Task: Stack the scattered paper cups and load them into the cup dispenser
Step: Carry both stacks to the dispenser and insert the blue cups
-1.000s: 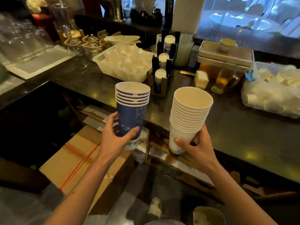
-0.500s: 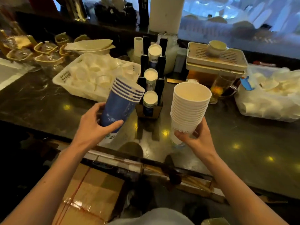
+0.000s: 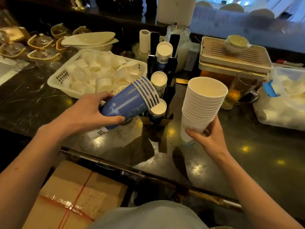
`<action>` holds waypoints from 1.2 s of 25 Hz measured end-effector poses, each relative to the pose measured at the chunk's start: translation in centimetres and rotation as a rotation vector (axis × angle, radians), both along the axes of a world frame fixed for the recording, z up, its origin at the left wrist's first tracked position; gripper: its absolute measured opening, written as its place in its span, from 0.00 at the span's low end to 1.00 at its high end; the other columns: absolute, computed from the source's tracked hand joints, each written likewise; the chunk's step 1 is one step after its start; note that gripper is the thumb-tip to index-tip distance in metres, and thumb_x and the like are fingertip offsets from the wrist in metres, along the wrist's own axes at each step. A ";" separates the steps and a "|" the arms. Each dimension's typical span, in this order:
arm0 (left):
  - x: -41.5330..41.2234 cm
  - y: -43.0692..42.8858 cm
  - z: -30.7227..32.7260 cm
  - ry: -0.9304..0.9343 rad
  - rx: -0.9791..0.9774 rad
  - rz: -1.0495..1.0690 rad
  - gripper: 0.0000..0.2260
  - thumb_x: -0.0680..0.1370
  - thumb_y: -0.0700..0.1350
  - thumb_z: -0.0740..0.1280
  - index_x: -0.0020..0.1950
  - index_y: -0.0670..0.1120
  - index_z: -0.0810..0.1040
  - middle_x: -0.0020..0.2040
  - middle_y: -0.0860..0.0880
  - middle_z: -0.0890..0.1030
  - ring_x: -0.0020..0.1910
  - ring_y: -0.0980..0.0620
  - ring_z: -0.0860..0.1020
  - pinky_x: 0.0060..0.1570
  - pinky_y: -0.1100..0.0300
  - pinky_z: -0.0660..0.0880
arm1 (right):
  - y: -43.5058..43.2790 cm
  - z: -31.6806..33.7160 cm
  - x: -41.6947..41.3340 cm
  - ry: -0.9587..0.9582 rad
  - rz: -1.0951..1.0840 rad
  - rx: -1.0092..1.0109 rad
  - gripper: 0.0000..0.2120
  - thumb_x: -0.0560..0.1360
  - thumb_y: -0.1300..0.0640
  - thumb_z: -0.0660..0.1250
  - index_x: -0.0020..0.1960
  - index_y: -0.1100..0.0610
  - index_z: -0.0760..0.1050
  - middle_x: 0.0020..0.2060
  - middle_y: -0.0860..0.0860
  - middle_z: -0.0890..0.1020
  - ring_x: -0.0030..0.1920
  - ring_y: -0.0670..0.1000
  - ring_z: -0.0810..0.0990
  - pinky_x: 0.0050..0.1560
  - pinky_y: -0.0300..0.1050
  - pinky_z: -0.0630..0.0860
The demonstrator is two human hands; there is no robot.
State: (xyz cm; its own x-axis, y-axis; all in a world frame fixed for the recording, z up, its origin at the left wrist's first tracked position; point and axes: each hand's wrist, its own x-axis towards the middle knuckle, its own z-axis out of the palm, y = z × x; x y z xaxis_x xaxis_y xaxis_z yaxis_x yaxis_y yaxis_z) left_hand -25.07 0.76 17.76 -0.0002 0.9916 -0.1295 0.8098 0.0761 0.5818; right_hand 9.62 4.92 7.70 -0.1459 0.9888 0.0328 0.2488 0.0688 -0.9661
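A stack of blue paper cups (image 3: 130,101) is lying tilted on its side in the air, rims pointing right toward the black cup dispenser (image 3: 160,90) standing on the dark counter (image 3: 247,146). The rims are sitting just beside the dispenser's lowest slot, where a white cup mouth is showing. The left hand (image 3: 92,111) is wrapping around the base of the blue stack, thumb beneath and fingers over the top. To the right, a taller stack of white paper cups (image 3: 201,108) is standing upright, mouth up, with the right hand (image 3: 209,138) closing around its bottom.

Judging by this, stacking is finished and loading is starting with the blue cups. The next move is calling for lining the stack up with a dispenser slot and sliding it in squarely.

Behind the blue stack, a white basket (image 3: 66,76) of small white cups is sitting on the counter. A glass mug (image 3: 242,88) of amber drink is standing right of the white stack. A taped cardboard box (image 3: 74,195) is resting below the counter edge.
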 end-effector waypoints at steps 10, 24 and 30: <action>6.9 4.2 5.7 0.742 -0.124 -0.149 0.25 0.67 0.69 0.69 0.56 0.55 0.75 0.43 0.54 0.78 0.39 0.53 0.77 0.37 0.56 0.70 | 3.1 -0.7 2.8 0.041 0.087 -0.015 0.44 0.63 0.53 0.78 0.74 0.51 0.62 0.63 0.43 0.77 0.63 0.40 0.76 0.59 0.39 0.76; 17.2 7.5 7.8 1.181 -0.258 -0.186 0.23 0.74 0.59 0.70 0.64 0.48 0.74 0.43 0.47 0.71 0.44 0.47 0.70 0.47 0.53 0.69 | 4.2 -1.7 3.5 0.044 0.160 -0.052 0.41 0.63 0.52 0.78 0.72 0.46 0.62 0.62 0.40 0.77 0.63 0.40 0.76 0.65 0.51 0.75; 17.9 8.9 6.5 1.075 -0.074 -0.233 0.29 0.73 0.68 0.66 0.64 0.48 0.73 0.49 0.45 0.75 0.48 0.44 0.75 0.45 0.52 0.68 | 4.3 -2.0 3.5 0.045 0.154 -0.060 0.42 0.63 0.51 0.78 0.72 0.47 0.62 0.63 0.43 0.77 0.65 0.43 0.76 0.66 0.55 0.74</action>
State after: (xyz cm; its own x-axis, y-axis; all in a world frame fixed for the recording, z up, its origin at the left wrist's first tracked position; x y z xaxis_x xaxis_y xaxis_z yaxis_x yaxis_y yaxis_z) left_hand -7.17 9.67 24.30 0.0378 0.9717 -0.2332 0.8899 -0.1389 -0.4345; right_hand 13.09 9.25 5.73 -0.2955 0.9552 -0.0158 0.1964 0.0446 -0.9795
